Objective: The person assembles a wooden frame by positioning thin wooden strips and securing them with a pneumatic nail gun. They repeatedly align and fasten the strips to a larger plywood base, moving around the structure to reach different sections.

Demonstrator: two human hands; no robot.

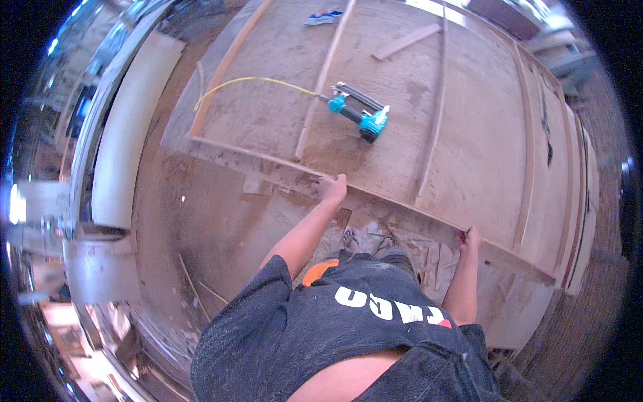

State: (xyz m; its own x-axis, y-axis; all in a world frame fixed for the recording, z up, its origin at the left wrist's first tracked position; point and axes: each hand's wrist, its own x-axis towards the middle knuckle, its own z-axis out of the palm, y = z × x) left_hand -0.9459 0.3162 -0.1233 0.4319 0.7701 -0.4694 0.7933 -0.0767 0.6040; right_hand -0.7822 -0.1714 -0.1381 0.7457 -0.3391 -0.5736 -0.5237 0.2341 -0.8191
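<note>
A wide wooden panel [388, 74] with thin crosswise battens [435, 134] lies in front of me, and a long wooden strip [402, 206] runs along its near edge. My left hand [333, 188] is closed over this strip near its middle. Farther right, my right hand [471, 238] grips the same strip; its fingertips are partly hidden. On the panel, beyond my left hand and touched by neither hand, rests a teal and black nail gun [355, 115]. A yellow air hose [254, 79] runs from it off to the left.
A loose wood piece [407, 41] and a small blue-and-white packet [324, 17] lie on the panel's far part. Pale sheet boards [134, 134] stand at left. Wood scraps [435, 264] litter the floor around my feet [350, 238]. Thin sticks [191, 278] lie at lower left.
</note>
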